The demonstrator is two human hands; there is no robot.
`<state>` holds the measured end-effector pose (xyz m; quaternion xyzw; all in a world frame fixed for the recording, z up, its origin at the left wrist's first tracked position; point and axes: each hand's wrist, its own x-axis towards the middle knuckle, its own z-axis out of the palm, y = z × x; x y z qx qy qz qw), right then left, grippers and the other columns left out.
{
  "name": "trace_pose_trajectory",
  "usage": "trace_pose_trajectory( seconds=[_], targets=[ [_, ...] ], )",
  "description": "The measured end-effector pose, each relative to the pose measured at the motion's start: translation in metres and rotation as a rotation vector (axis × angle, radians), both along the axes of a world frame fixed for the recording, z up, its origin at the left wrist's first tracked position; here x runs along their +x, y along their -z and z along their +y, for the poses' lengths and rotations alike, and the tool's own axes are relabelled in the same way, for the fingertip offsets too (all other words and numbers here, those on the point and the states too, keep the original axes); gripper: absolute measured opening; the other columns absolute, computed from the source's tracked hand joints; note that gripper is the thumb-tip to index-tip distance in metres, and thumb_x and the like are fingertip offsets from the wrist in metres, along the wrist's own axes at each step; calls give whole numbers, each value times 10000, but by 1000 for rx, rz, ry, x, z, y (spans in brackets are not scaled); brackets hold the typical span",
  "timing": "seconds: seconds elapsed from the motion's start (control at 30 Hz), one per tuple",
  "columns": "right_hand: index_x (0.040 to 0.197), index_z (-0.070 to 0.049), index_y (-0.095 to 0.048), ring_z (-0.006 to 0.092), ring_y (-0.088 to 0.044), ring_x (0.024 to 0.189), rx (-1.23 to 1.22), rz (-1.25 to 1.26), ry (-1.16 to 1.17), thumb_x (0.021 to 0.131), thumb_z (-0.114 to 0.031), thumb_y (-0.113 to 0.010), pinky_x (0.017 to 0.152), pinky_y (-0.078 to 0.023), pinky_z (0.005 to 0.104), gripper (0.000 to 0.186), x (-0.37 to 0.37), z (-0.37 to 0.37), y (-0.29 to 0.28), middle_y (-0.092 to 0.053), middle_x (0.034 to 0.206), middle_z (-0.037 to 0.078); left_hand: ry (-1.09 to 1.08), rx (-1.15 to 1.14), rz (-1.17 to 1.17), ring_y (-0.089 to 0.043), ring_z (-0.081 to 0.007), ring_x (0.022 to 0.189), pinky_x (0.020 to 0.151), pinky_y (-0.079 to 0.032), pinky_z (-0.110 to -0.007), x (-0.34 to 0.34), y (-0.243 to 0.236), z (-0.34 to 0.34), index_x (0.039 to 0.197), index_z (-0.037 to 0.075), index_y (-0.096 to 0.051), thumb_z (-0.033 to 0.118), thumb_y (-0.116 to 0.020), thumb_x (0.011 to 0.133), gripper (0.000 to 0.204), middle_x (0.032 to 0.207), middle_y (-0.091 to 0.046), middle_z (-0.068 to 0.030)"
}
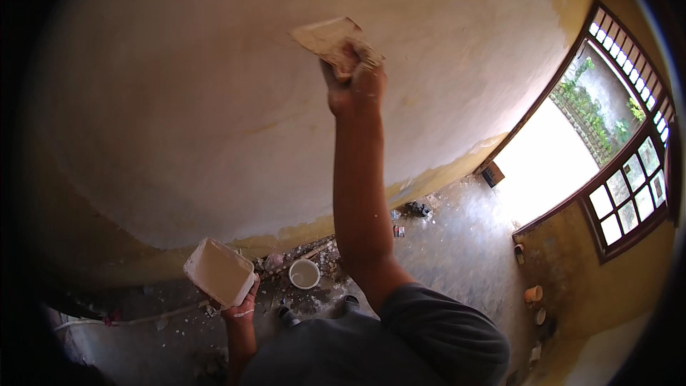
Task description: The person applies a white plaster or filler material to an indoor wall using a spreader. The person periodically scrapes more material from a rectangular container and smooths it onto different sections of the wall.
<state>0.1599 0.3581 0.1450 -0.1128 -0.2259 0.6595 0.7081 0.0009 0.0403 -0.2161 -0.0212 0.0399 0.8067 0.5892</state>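
My right hand (357, 84) reaches high and is closed on a flat, plaster-smeared scraper (327, 34). The scraper's wide blade lies at or close to the wall (200, 114), which has a pale coat of plaster over most of it; whether the edge touches cannot be told. Low on the left, my left hand (243, 306) grips a whitish rectangular tub (220, 271) from below and the side. The tub is tilted, and its inside is coated in pale plaster. Most of the left fingers are hidden behind it.
A white round bucket (304, 274) stands on the debris-strewn floor near my feet, beside the wall's base. Farther right are a dark heap (417, 208), a cardboard box (492, 174) at the bright doorway, a paned shutter (629, 189), and an orange pot (533, 294).
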Motion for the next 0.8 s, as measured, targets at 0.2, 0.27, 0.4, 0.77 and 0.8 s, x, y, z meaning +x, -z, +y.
trace_pose_trajectory(
  seconds=[0.2,0.27,0.4,0.77,0.8],
  targets=[
    [1183,63,-536,314,-633,982,-189,-284,599,873,-89,-519,793,-584,450,345,170,72,42,-594,1115,178,-5,-101,47,-514,-379,1210,954,-417,-651,16,-28,4,1347,164,-480,649,-541,842,703,1335,-538,-105],
    [1142,72,-559,296,-651,912,-211,-446,629,866,-83,-508,723,-590,407,321,180,102,43,-600,1100,179,-9,-104,55,-512,-376,1212,955,-413,-651,20,-35,5,1348,166,-479,652,-540,840,706,1335,-538,-104],
    [1061,36,-617,342,-660,800,-124,-1175,836,857,-117,-503,727,-533,450,279,127,96,-14,-619,1037,197,-19,-49,95,-496,-368,1233,964,-401,-650,25,-54,6,1358,179,-470,653,-528,848,699,1347,-530,-93],
    [1131,18,-535,246,-657,895,-118,-325,35,863,-33,-583,692,-581,371,277,105,20,136,-618,1042,124,18,78,246,-437,-363,1298,983,-386,-673,31,-86,10,1434,236,-363,661,-510,855,733,1442,-433,-75],
    [1157,15,-529,259,-655,909,-243,-320,85,864,-30,-577,726,-585,394,300,123,27,177,-616,1060,121,28,26,215,-436,-363,1299,981,-387,-675,32,-89,9,1435,230,-362,659,-509,855,737,1444,-430,-81]
  ],
)
